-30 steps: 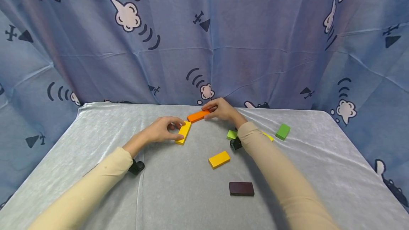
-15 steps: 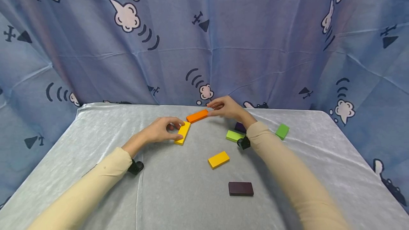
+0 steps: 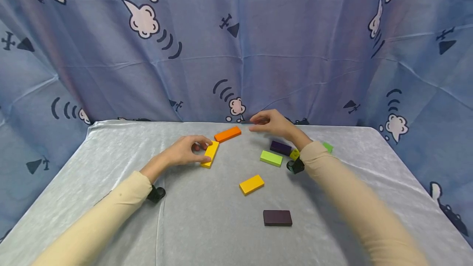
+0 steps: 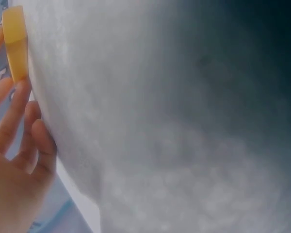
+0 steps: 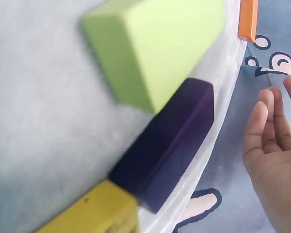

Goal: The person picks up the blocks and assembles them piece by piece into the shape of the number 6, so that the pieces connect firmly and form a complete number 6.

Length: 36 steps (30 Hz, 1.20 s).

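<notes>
My left hand pinches a flat yellow block lengthwise, thumb at the near end and fingertips at the far end. In the left wrist view the same yellow block shows between the fingers at the top left. An orange block lies just beyond it, its left end close to the yellow one's far end. My right hand hovers to the right of the orange block with nothing in it, fingers loosely bent. In the right wrist view that hand is apart from every block.
Below the right wrist lie a lime block, a dark purple block and a yellow block with dark marks. A green block is partly behind the sleeve. Nearer are another yellow block and a dark brown block.
My right hand has let go of the orange block and drawn away to the right, uncovering the purple and lime blocks. The left hand stays at its yellow block.
</notes>
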Each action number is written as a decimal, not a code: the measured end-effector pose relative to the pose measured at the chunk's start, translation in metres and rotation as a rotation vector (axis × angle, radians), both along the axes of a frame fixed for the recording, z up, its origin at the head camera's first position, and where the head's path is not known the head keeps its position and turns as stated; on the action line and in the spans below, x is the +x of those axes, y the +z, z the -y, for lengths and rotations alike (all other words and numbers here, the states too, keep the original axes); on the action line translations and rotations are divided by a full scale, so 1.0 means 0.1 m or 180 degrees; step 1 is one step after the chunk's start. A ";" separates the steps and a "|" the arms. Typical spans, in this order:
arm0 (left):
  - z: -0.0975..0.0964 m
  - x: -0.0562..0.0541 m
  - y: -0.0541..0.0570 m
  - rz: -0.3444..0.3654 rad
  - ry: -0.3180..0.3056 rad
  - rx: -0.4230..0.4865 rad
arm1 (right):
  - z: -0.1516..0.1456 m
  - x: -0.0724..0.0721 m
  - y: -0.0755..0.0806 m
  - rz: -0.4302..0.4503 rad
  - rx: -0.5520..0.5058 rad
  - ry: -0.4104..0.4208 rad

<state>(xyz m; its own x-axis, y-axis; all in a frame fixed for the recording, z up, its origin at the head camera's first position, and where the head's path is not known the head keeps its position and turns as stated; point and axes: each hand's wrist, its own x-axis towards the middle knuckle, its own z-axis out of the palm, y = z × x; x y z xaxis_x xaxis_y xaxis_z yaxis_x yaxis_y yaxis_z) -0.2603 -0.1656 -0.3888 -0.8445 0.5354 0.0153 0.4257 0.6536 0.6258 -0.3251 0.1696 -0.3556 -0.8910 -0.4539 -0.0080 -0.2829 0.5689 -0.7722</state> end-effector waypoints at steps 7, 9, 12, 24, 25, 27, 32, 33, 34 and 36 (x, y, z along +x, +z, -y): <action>0.01 0.01 0.01 0.0010 0.0020 -0.0006 | -0.08 0.05 0.01 -0.0047 0.0063 -0.0020; 0.01 0.02 0.00 0.0014 0.0019 0.0003 | -0.10 0.07 0.01 -0.0060 0.0069 0.0002; 0.02 0.01 0.00 0.0019 0.0009 0.0032 | -0.14 0.10 0.01 -0.0099 0.0064 0.0058; 0.01 0.01 0.00 0.0015 -0.0050 0.0015 | -0.26 0.21 0.04 -0.0085 0.0064 0.0164; 0.01 0.01 0.00 0.0010 -0.0062 0.0010 | -0.26 0.22 0.05 -0.0067 0.0073 0.0165; 0.01 0.02 0.01 0.0015 -0.0070 -0.0002 | -0.28 0.24 0.05 -0.0026 0.0075 0.0157; 0.01 0.02 0.02 0.0031 -0.0084 -0.0039 | -0.34 0.31 0.06 -0.0007 0.0041 0.0159; 0.01 0.02 0.03 0.0040 -0.0078 -0.0050 | -0.35 0.33 0.06 -0.0011 0.0034 0.0151; 0.01 0.02 0.03 0.0038 -0.0083 -0.0055 | -0.36 0.35 0.06 -0.0015 0.0024 0.0139; 0.01 0.02 0.04 0.0047 -0.0081 -0.0063 | -0.39 0.37 0.05 -0.0044 0.0026 0.0121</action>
<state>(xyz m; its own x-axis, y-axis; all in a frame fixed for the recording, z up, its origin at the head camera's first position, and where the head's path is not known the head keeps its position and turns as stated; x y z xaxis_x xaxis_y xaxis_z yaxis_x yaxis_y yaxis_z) -0.2585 -0.1669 -0.3852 -0.8305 0.5569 -0.0078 0.4333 0.6549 0.6191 -0.2883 0.2081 -0.3503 -0.8731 -0.4875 0.0004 -0.3151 0.5638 -0.7634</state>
